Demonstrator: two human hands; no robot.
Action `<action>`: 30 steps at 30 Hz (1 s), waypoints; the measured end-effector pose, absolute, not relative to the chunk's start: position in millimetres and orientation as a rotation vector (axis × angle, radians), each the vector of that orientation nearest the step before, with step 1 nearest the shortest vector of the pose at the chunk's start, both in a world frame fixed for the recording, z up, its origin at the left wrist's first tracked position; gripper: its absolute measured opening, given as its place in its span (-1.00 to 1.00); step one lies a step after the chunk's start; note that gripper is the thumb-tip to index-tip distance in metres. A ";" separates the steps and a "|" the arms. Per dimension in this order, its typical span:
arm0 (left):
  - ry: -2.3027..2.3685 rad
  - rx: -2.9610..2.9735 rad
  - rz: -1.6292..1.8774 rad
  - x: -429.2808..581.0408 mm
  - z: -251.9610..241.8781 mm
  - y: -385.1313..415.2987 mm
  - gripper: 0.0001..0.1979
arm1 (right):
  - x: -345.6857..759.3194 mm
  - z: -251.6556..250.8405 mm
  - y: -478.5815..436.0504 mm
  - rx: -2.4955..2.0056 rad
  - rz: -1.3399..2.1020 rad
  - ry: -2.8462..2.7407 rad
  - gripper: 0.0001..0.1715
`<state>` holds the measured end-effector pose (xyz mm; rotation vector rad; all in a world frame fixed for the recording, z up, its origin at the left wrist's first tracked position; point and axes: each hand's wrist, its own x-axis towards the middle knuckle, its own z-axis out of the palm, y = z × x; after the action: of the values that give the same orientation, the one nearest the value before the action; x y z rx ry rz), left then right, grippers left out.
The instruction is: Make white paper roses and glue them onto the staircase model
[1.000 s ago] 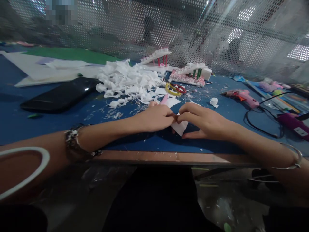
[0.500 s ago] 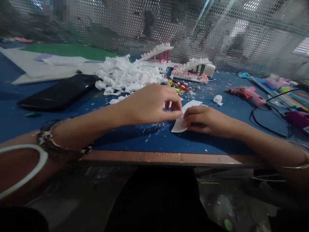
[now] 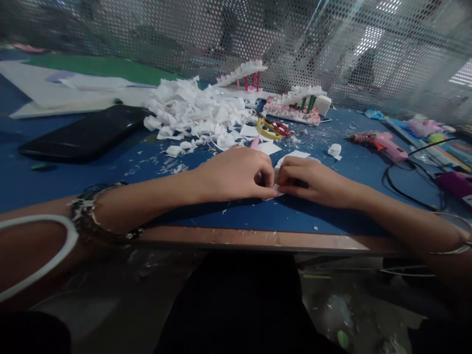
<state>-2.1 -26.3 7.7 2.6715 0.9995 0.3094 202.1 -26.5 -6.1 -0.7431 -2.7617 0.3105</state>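
A small piece of white paper (image 3: 295, 154) lies on the blue tabletop near its front edge, mostly covered by my fingers. My left hand (image 3: 239, 173) has its thumb and forefinger pinched together at the paper's left side. From the other side my right hand (image 3: 311, 181) grips the paper with curled fingers, its fingertips almost touching the left ones. Just behind my left hand lie another flat white paper piece (image 3: 268, 148) and the pink tip (image 3: 254, 142) of something mostly hidden. Yellow and red loops (image 3: 272, 129), like scissor handles, lie beyond.
A heap of white paper scraps (image 3: 199, 110) and a black phone-like slab (image 3: 86, 132) are at the left. Two small stair models (image 3: 295, 104) stand at the back before a perforated screen. On the right lie a pink glue gun (image 3: 383, 142), its black cord (image 3: 391, 184) and a crumpled scrap (image 3: 335, 151).
My left hand has come down and closed in on the paper's edge beside my right fingers. More of the paper is now covered. The view has shifted slightly.
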 end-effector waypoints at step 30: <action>0.732 3.185 0.424 -10.5 -1.3 -40.1 -0.81 | 203.9 4.5 -39.2 -0.557 -0.046 -2.865 -0.78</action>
<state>-10.5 -40.1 -1.3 3.1846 0.7316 0.4238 203.9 -39.2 4.5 -0.5568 -2.8649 -0.0458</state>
